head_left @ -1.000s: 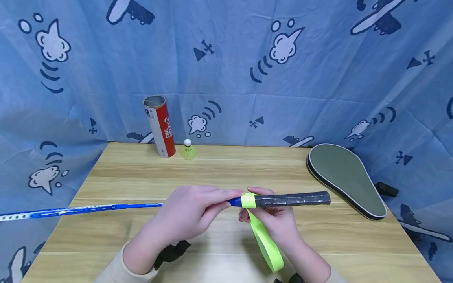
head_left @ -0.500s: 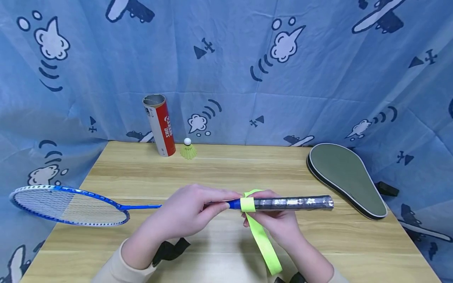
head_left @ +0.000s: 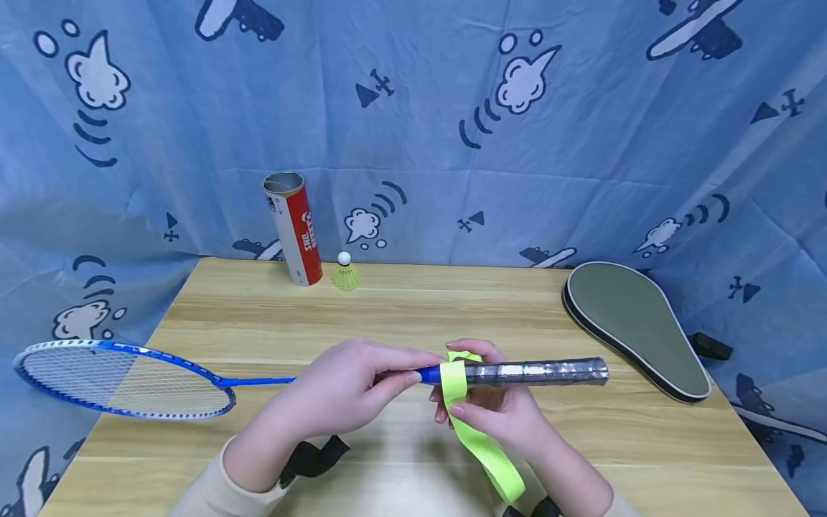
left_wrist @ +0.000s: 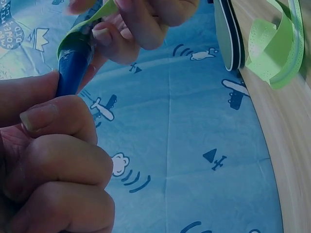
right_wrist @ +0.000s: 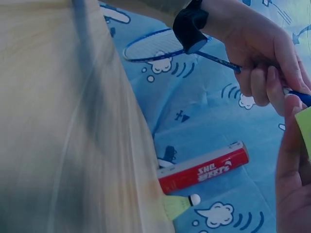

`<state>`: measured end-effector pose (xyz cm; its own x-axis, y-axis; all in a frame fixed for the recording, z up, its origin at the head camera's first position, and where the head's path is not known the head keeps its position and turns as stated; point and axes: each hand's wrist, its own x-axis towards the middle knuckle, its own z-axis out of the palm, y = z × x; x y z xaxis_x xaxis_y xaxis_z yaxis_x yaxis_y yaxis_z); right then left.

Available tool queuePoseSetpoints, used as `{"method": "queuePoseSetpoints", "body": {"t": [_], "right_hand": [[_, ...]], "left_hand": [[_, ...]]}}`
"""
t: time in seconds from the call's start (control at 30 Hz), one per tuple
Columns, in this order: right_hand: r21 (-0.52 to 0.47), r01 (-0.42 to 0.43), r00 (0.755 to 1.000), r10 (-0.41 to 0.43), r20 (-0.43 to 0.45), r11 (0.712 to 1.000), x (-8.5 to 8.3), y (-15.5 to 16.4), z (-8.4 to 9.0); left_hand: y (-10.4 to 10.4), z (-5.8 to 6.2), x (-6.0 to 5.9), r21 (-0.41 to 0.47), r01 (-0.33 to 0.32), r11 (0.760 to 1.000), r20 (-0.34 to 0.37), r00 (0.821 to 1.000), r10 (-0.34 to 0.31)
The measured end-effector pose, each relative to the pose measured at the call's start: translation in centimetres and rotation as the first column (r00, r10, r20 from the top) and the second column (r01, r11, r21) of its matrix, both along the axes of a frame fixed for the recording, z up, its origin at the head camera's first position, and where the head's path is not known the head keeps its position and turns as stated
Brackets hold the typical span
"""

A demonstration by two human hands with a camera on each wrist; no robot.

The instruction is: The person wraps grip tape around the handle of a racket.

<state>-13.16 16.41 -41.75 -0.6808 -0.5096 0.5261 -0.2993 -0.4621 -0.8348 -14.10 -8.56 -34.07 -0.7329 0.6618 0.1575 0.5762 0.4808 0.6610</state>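
The left hand (head_left: 352, 388) grips the racket (head_left: 142, 382) above the table (head_left: 258, 309). The right hand (head_left: 500, 416) pinches lime tape (head_left: 484, 452), which wraps the shaft end of the handle (head_left: 536, 372) and dangles below.

Blue cloth (head_left: 413, 143) is hanging behind and on both sides of a wooden tabletop (head_left: 413, 309), creases are running down the fabric, printed airplanes (head_left: 248, 20) and pale clouds (head_left: 522, 85) are dotting it, wood grain is running sideways, light is brightening the tabletop's near middle
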Motion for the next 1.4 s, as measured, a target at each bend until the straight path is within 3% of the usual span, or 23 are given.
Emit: {"method": "queuePoseSetpoints", "body": {"t": [0.1,0.43,0.5,0.57,0.63,0.67,0.77,0.83,0.9,1.1,1.17,1.27,1.4], "right_hand": [[-0.021,-0.017,1.000,0.017,0.008,1.000,-0.1,-0.2,-0.2],[-0.065,0.218,0.971,-0.210,0.112,0.974,0.4,-1.2,-0.2],[-0.062,0.266,0.961,-0.259,0.094,0.962,0.5,-1.3,-0.1],[-0.054,0.322,0.945,-0.318,0.077,0.945,0.5,-1.4,0.0],[-0.038,0.387,0.920,-0.383,0.080,0.921,0.5,-1.5,0.2],[-0.022,0.415,0.907,-0.411,0.094,0.910,0.5,-1.5,0.3],[0.042,0.466,0.866,-0.465,0.184,0.884,0.8,-1.6,0.6],[0.095,0.486,0.833,-0.493,0.249,0.869,0.9,-1.7,0.9],[0.138,0.494,0.802,-0.511,0.309,0.858,1.0,-2.0,1.2],[0.238,0.513,0.706,-0.563,0.429,0.825,1.4,-3.3,1.9],[0.272,0.506,0.670,-0.571,0.474,0.819,1.4,-3.6,2.1],[0.311,0.476,0.616,-0.564,0.550,0.823,1.4,-3.9,2.4],[0.314,0.441,0.583,-0.534,0.613,0.841,1.3,-4.0,2.7]], "left_hand": [[0.1,-0.1,0.0,-0.004,0.012,1.000,-0.013,1.000,-0.012],[-0.1,0.2,0.0,-0.022,-0.025,0.999,-0.033,0.999,0.024],[-0.2,0.3,0.1,-0.033,-0.026,0.999,-0.065,0.998,0.024],[-0.1,0.3,0.1,-0.027,-0.025,0.999,-0.153,0.988,0.020],[0.1,0.2,0.1,-0.031,-0.032,0.999,-0.295,0.955,0.021],[0.2,0.0,0.2,-0.038,-0.041,0.998,-0.376,0.926,0.024],[0.6,-0.6,0.2,-0.067,-0.095,0.993,-0.583,0.811,0.038],[0.8,-0.9,0.2,-0.082,-0.134,0.988,-0.664,0.746,0.046],[1.0,-1.1,0.2,-0.075,-0.166,0.983,-0.707,0.704,0.065],[1.1,-1.5,0.1,-0.010,-0.250,0.968,-0.771,0.619,0.152],[1.2,-1.6,0.0,-0.003,-0.269,0.963,-0.781,0.603,0.166],[1.3,-1.7,-0.1,-0.007,-0.304,0.953,-0.784,0.593,0.183],[1.3,-1.9,-0.2,-0.008,-0.329,0.944,-0.779,0.595,0.201]]}}
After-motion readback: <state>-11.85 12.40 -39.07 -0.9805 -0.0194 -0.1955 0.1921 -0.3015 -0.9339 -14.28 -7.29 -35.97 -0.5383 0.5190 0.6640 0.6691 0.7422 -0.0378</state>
